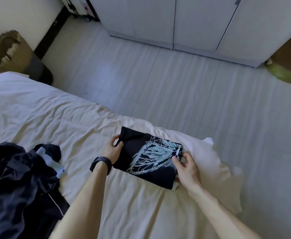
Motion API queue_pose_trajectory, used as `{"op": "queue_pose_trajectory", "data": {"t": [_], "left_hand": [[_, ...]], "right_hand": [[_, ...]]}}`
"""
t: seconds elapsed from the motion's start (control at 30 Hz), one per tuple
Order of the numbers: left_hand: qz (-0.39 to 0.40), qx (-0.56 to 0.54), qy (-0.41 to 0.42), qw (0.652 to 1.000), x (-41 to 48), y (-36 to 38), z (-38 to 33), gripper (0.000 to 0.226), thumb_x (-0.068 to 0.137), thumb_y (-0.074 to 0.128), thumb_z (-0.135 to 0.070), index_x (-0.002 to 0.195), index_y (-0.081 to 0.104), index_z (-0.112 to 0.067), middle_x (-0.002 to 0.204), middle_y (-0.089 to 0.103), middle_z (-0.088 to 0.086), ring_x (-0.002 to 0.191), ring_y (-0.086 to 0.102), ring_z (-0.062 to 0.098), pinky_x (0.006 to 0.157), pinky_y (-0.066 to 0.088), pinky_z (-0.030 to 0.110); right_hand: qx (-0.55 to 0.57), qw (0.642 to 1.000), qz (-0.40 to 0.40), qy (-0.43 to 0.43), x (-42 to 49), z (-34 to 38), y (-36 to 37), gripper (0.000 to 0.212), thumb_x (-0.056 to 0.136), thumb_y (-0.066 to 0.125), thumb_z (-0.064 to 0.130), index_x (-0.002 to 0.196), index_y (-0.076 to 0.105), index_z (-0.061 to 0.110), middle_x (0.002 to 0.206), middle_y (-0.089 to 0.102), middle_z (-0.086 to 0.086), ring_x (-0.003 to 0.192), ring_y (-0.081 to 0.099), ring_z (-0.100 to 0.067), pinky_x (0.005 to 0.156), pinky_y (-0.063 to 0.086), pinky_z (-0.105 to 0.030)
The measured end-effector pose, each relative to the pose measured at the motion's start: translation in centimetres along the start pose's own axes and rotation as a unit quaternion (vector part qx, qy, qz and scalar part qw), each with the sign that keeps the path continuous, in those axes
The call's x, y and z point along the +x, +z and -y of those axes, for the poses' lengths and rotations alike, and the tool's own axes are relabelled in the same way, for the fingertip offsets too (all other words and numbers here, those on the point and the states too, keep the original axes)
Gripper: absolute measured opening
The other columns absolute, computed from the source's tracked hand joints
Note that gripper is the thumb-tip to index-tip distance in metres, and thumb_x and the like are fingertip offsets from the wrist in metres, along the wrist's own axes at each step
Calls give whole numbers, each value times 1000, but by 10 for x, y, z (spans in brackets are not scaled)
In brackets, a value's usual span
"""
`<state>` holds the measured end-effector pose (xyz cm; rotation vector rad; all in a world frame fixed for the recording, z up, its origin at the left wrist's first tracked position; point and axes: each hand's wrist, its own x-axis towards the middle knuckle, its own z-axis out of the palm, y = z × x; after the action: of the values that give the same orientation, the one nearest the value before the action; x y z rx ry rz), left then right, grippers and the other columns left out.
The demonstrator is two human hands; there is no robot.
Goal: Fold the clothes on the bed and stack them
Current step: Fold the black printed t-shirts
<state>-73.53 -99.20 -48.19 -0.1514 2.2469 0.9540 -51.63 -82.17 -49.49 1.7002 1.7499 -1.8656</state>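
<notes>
Left hand pinches the folded black shirt at one edge; right hand apparently grips the opposite edge.

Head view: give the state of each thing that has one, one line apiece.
black printed shirt, folded, flat on the bed, held at both ends.
left hand, pinches the shirt's left edge.
right hand, grips the shirt's right edge.
dark clothes pile, unfolded, crumpled on the bed.
wardrobe doors, closed.

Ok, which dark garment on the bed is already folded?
The black shirt with the pale print, held by the left hand and right hand. The dark pile to its left lies crumpled.
</notes>
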Motion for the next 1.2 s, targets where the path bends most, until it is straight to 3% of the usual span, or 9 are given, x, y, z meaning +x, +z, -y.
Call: {"op": "queue_pose_trajectory", "data": {"t": [0.13, 0.23, 0.33, 0.43, 0.57, 0.77, 1.0, 1.1, 1.2], "left_hand": [[1, 30, 2, 1000, 2, 9, 7, 32, 101, 53, -18, 132, 56, -26, 113, 67, 10, 101, 65, 27, 85, 50, 31], [-92, 111, 77, 987, -14, 13, 3, 46, 96, 57, -24, 142, 52, -24, 125, 59, 11, 118, 56, 30, 97, 44, 37], [-200, 222, 240, 924, -34, 15, -3, 62, 85, 52, -41, 145, 49, -24, 146, 46, 10, 132, 42, 30, 108, 34, 47], [-122, 342, 343, 866, -34, 30, -4, 62, 90, 42, -51, 148, 47, -31, 159, 36, 4, 149, 28, 26, 120, 18, 50], [-22, 444, 283, 850, -20, 51, 12, 65, 93, 15, -62, 155, 20, -45, 168, 9, -5, 153, -9, 12, 123, -7, 48], [-30, 432, 323, 842, -9, 77, 37, 62, 94, 36, -59, 154, 27, -47, 167, 17, -4, 155, 0, 16, 122, -11, 47], [-96, 374, 368, 846, -8, 58, 31, 69, 89, 39, -59, 155, 26, -45, 167, 19, -2, 155, 8, 21, 122, 8, 56], [-143, 369, 303, 867, -42, 70, 54, 69, 88, 39, -59, 154, 30, -43, 167, 17, -2, 155, 6, 21, 123, 4, 54], [-102, 365, 287, 880, -39, 71, 63, 70, 88, 37, -62, 154, 28, -45, 167, 13, -8, 155, -1, 15, 124, -1, 52]], "right_hand": [[-17, 1000, -5, 0, 2, -3, -2, 13, 95, 70, 37, 100, 58, 33, 93, 75, 5, 91, 72, -20, 88, 56, -41], [-107, 992, -49, -37, -6, 4, -7, 28, 96, 69, 35, 117, 57, 22, 104, 66, 1, 103, 67, -28, 90, 51, -36], [-245, 907, -219, -263, -21, 16, 1, 45, 95, 65, 36, 127, 60, 6, 123, 58, -12, 115, 55, -33, 92, 47, -42], [-308, 841, -181, -406, -22, 27, 34, 49, 93, 61, 35, 134, 63, 8, 142, 57, -11, 133, 51, -31, 109, 41, -48], [-427, 825, -86, -361, -3, 5, 61, 61, 99, 48, 48, 154, 45, 21, 166, 31, -4, 155, 25, -25, 121, 21, -58], [-442, 806, -101, -381, 29, -50, 46, 68, 99, 36, 60, 158, 36, 26, 169, 22, -4, 156, 19, -32, 119, 17, -67], [-403, 789, -132, -443, 30, -26, 48, 73, 94, 42, 62, 158, 38, 28, 167, 27, -7, 154, 24, -34, 120, 18, -60], [-433, 746, -94, -497, 22, -51, 33, 73, 94, 44, 61, 158, 37, 28, 167, 26, -11, 155, 21, -35, 117, 20, -68], [-441, 763, -87, -464, 19, -59, 37, 73, 94, 44, 62, 159, 35, 29, 170, 19, -8, 156, 15, -34, 117, 18, -65]]}}
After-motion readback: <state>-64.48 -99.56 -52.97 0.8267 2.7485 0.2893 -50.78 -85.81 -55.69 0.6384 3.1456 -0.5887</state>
